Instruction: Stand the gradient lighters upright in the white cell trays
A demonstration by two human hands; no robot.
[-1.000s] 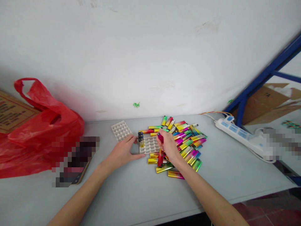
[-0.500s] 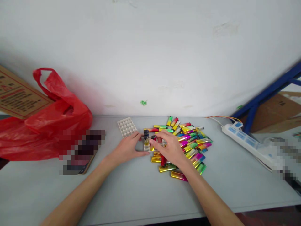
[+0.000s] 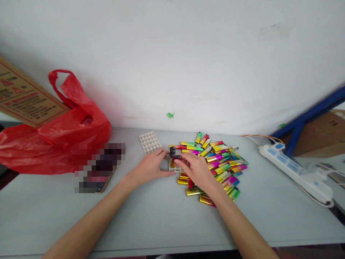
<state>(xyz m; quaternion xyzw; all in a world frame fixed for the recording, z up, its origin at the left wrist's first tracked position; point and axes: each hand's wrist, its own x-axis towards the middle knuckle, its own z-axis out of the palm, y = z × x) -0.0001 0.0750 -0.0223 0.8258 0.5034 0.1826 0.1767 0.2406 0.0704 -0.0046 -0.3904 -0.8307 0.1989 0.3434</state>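
Observation:
A heap of shiny multicoloured lighters (image 3: 215, 162) lies on the grey table (image 3: 161, 216). A white tray with round cells (image 3: 174, 166) sits left of the heap, mostly hidden by my hands; a few lighters (image 3: 172, 151) stand upright in it. My left hand (image 3: 151, 167) rests flat against the tray's left side, fingers spread. My right hand (image 3: 196, 171) reaches over the tray, its fingers pinched on a red lighter (image 3: 178, 157) with a black top, which is low in the tray. A second white cell tray (image 3: 150, 142) lies behind, near the wall.
A red plastic bag (image 3: 59, 136) fills the table's left, with a cardboard box (image 3: 24, 97) behind it and a blurred-out object (image 3: 99, 167) beside it. A white power strip (image 3: 293, 169) with cables lies at the right, near a blue metal frame (image 3: 304, 120).
My right hand has brought the red lighter from above the heap down into the tray beside the standing ones. The camera view has swung left. My left hand stays at the tray.

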